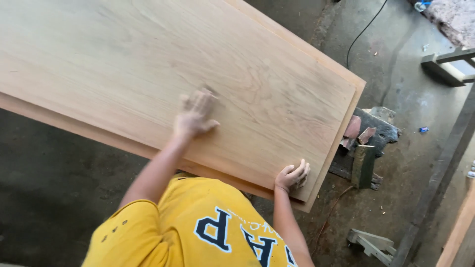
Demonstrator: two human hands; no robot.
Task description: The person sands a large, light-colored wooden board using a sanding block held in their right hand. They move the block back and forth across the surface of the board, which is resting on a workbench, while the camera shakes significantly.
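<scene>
Left hand [195, 116], blurred, lies flat with fingers spread on the upper wooden panel [148, 64]; right hand [293, 175] curls fingers over its near corner, above a lower panel [341, 148].

A large pale wooden board [148, 64], smooth and matt with fine grain, is seen under the left hand [195, 116]; a second tan wooden panel [341, 66], equally matt, is laid beneath it, gripped at its corner by the right hand [293, 175]; beyond the right hand, a rough, dusty grey concrete floor [410, 109] is shown; nearer the body, yellow cloth of a shirt [188, 227] is seen.
</scene>
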